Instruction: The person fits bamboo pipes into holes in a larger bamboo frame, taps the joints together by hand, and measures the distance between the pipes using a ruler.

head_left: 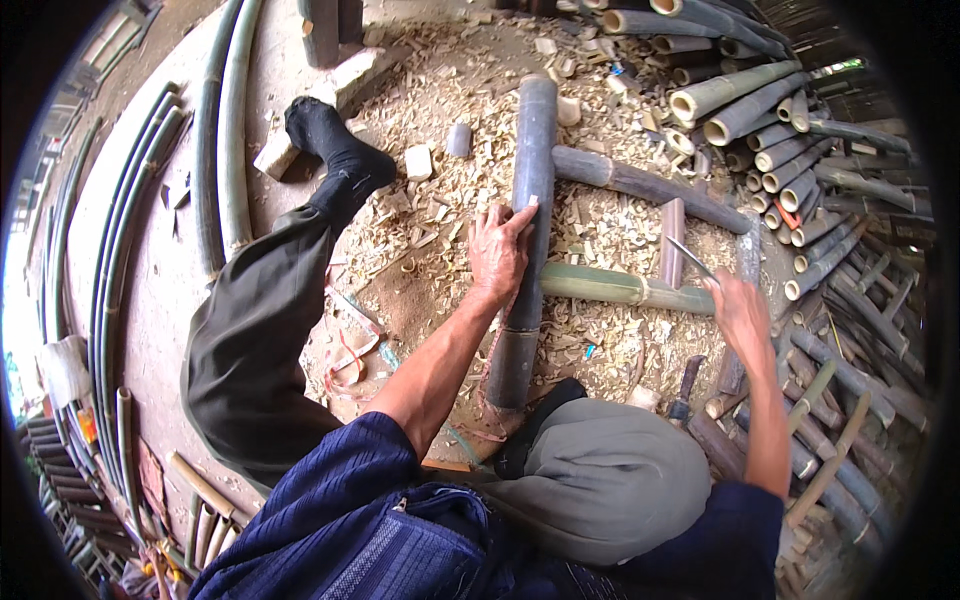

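Left hand: touching thick pole, cannot tell fingers' grip
Right hand: right of thick pole, holding thin blade in fingers
Green crosspiece: right of thick pole

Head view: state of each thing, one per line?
Left hand: fingers on thick pole
Right hand: closed around thin blade
Thin blade: held
Thick pole: whole, meeting both crosspieces
Dark crosspiece: attached-looking at thick pole
Green crosspiece: likewise
Chips: scattered
Bamboo stack: piled, hollow ends showing
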